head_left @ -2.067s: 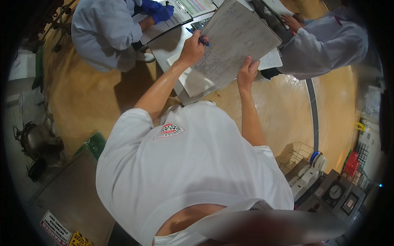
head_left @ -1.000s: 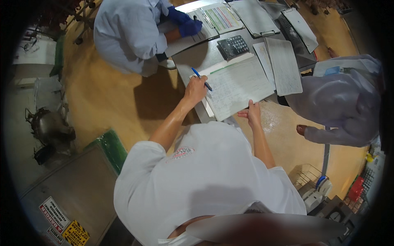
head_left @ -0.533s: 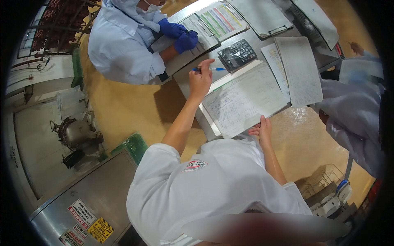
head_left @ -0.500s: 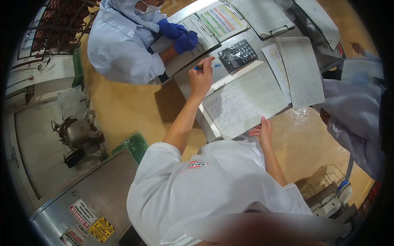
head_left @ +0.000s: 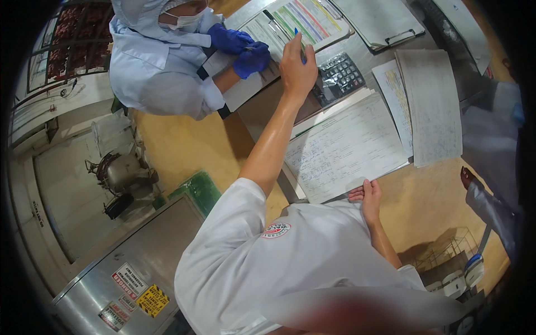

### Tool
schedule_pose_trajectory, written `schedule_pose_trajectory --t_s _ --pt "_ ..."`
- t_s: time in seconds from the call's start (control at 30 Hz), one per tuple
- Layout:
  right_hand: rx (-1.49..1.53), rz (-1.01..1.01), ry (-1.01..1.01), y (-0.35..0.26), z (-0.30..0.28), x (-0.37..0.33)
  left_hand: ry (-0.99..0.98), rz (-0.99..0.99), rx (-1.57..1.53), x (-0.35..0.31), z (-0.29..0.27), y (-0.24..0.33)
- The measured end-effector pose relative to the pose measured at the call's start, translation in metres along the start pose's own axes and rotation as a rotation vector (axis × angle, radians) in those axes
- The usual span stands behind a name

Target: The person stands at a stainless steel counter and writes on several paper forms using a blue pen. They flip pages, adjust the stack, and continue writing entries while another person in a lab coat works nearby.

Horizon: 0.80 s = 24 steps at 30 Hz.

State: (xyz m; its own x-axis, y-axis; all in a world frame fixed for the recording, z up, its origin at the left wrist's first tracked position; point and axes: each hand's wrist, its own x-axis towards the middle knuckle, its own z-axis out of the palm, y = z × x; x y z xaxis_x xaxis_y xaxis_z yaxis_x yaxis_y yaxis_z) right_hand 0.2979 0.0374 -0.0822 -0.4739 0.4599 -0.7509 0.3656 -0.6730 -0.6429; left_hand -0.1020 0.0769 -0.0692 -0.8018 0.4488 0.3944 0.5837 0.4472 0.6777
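Observation:
My left hand (head_left: 298,70) reaches forward over the table, fingers closed round a blue pen (head_left: 303,54). It is just left of a black calculator (head_left: 341,77) and near a clipboard (head_left: 326,40) with a colour-striped sheet. Closer to me lies an open record book (head_left: 346,145), its ruled pages full of handwriting. My right hand (head_left: 368,196) rests at the book's near edge, palm partly showing, thumb apart from the loosely stretched fingers. Nothing is visible in it. Loose handwritten sheets (head_left: 430,106) lie to the right of the book.
A co-worker in white (head_left: 159,67) leans over papers at the far left; their blue-gloved hands (head_left: 240,50) hold something small. Another clipboard (head_left: 385,22) lies at the back. A second person (head_left: 494,145) stands at the right. A metal cabinet (head_left: 139,245) stands at lower left, a wire basket (head_left: 446,245) at lower right.
My left hand has moved forward with the pen, from beside the book toward the striped clipboard. The whole view has shifted. My right hand stays at the book's near edge.

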Motion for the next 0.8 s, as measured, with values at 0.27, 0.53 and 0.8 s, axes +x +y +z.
schedule_pose_trajectory --t_s 0.27,0.53,0.8 --pt "-0.008 0.025 0.031 0.002 0.001 -0.002 -0.014 -0.153 -0.085 -0.002 -0.001 -0.01" --pt "-0.006 -0.013 0.04 -0.001 0.004 -0.002 -0.031 -0.054 -0.061 -0.004 0.001 -0.02" --pt "0.0 -0.033 0.062 0.001 0.006 0.0 -0.045 -0.134 -0.078 0.003 0.003 -0.02"
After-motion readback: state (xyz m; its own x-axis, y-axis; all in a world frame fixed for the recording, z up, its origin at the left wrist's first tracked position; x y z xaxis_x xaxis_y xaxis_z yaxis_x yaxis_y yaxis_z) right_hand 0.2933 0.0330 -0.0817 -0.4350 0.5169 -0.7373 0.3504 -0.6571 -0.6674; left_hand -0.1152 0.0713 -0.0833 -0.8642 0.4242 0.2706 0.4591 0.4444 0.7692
